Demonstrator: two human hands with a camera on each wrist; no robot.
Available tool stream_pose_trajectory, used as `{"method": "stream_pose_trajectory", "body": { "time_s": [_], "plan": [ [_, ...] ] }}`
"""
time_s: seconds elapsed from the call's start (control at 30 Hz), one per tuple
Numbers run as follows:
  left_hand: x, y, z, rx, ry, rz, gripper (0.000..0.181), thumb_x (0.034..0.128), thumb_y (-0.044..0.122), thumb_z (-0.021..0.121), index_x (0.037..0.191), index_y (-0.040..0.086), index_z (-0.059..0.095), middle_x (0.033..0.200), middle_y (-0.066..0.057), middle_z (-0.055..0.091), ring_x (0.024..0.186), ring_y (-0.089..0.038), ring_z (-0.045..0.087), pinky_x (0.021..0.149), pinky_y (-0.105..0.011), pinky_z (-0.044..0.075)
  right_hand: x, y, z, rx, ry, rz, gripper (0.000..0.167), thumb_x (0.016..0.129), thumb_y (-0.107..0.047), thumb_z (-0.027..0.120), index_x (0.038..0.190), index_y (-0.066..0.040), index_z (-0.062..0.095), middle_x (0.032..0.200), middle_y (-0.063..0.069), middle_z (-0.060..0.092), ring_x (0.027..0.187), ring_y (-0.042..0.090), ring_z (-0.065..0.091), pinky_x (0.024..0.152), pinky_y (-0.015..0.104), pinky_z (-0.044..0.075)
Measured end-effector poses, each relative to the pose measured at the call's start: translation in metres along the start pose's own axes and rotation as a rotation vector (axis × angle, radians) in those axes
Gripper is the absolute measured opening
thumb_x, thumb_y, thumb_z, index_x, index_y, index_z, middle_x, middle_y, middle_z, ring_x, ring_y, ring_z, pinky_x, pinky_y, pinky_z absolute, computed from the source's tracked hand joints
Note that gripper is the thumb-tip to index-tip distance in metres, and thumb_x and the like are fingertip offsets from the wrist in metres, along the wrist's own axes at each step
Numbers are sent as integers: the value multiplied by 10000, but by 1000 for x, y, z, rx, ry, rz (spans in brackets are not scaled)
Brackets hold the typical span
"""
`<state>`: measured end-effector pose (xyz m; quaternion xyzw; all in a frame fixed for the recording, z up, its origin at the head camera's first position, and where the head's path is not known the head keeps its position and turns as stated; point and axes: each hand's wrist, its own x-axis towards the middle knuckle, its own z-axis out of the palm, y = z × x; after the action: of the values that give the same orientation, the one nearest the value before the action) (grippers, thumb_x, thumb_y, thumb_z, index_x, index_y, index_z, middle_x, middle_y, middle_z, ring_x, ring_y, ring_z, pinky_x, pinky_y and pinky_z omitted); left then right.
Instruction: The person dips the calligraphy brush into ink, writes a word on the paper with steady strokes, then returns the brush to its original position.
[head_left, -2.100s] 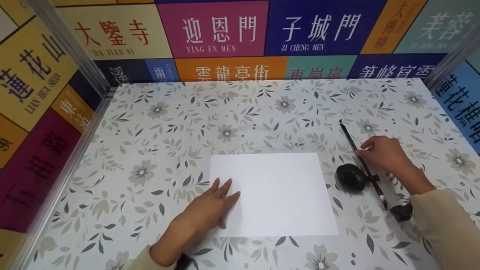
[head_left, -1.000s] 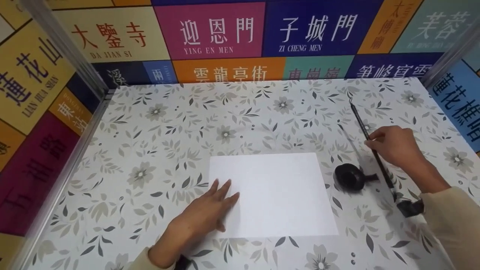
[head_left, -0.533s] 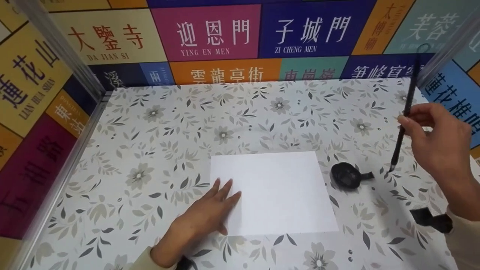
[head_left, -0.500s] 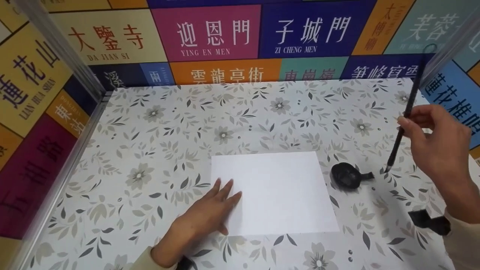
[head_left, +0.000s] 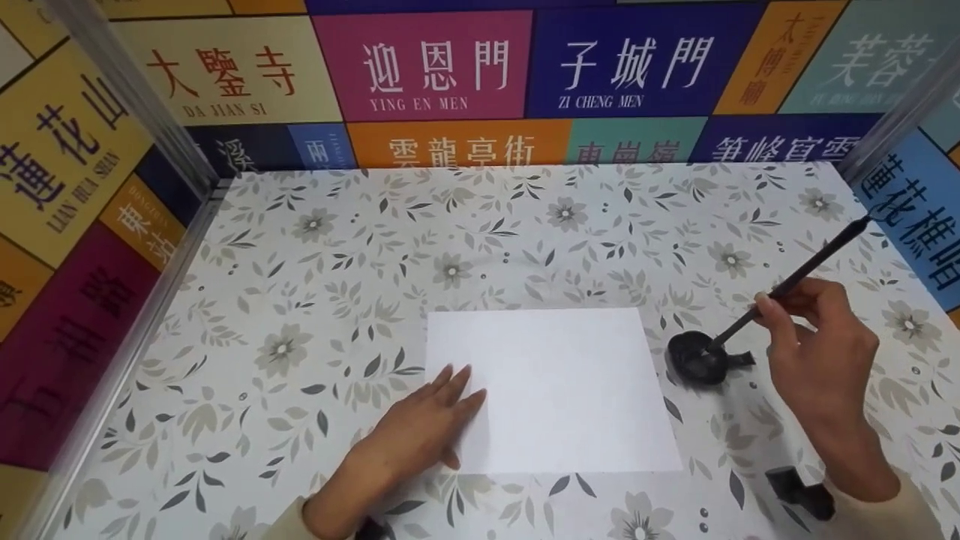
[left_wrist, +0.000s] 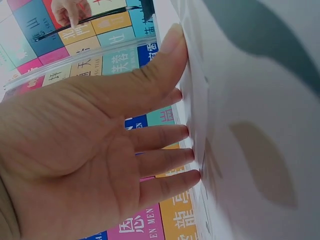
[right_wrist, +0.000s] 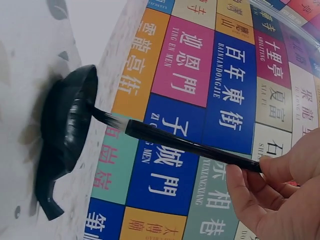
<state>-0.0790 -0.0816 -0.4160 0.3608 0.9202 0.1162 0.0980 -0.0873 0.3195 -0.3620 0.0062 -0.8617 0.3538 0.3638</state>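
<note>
My right hand pinches the dark handle of a writing brush between thumb and fingers. In the right wrist view the brush has pale bristles with a dark tip, and that tip reaches the rim of a black ink dish. This round ink dish with a short stub handle sits right of a blank white sheet of paper. My left hand rests with spread fingers on the sheet's left edge. The left wrist view shows its palm and fingertips pressed down.
A white tablecloth with grey flowers covers the table. Colourful panels with printed characters stand behind and at both sides. A black strap-like piece is at my right wrist.
The right hand lifted the brush off the table, where it lay by the ink dish, swung it up to the right, then lowered its tip into the dish. The left hand stayed on the paper.
</note>
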Motion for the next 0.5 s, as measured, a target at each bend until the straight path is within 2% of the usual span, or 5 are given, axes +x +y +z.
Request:
{"method": "stream_pose_trajectory", "body": {
  "time_s": [0.17, 0.33, 0.5],
  "plan": [
    [-1, 2, 0, 15, -2, 2, 819, 653, 272, 788, 1388, 55, 500, 1472, -227, 358, 1351, -404, 322, 1035, -470, 390, -2, 10, 3, 27, 4, -33, 287, 860, 5, 674, 1072, 142, 538, 901, 171, 635, 837, -125, 595, 762, 48, 455],
    [-2, 3, 0, 17, -22, 1, 874, 622, 306, 790, 1400, 54, 483, 1483, -223, 342, 1360, -393, 310, 1039, -480, 383, -3, 14, 5, 1, -23, -39, 280, 873, -15, 665, 1069, 139, 538, 912, 193, 637, 846, -153, 570, 760, 26, 435],
    [-2, 2, 1, -2, -53, -13, 944, 603, 322, 804, 1433, 59, 437, 1511, -215, 291, 1382, -392, 261, 1049, -501, 363, 0, 8, 1, 2, 8, -22, 290, 865, -21, 677, 1074, 132, 546, 902, 110, 635, 848, -128, 589, 763, 42, 450]
  ]
}}
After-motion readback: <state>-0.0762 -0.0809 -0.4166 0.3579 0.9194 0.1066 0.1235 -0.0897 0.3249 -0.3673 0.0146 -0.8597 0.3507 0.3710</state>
